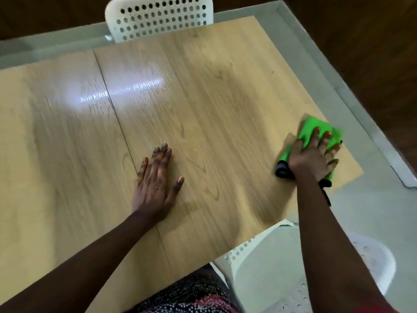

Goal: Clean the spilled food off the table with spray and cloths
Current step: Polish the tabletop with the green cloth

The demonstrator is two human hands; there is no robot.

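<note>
Crumpled green cloth (316, 136) on wood-grain table (203, 98)

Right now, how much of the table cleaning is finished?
Mostly done, it seems: no food shows on the wooden table. In hand: the right hand presses the green cloth near the right edge; the left hand rests flat. Left: that corner.

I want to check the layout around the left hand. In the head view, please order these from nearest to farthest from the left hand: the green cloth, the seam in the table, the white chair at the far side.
1. Seam in the table: runs just beside the left hand, on its left.
2. Green cloth: to the right, under the right hand.
3. White chair: beyond the table's far edge.
</note>
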